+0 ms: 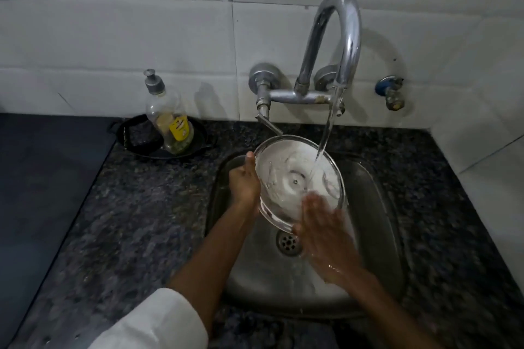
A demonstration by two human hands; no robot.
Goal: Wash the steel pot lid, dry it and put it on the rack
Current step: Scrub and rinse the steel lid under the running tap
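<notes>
Left hand (244,178) clamps steel pot lid (286,176) at left rim, tilted over sink (377,201) under tap stream (323,144). Right hand (326,232), flat, unclenched, blurred, rubs lower right edge; nearer for next rinse pass.

1 head view looks steeply down, close over the sink (377,207).

This is a home kitchen. A small steel sink (377,207) sits sunk into a dark speckled stone desk (136,212) at the centre of the frame. A chrome swan-neck tap (337,37) with running water is mounted on the white tiled wall (141,31) above. A dish soap bottle (170,119) stands at the left in a black pan (133,136).
</notes>
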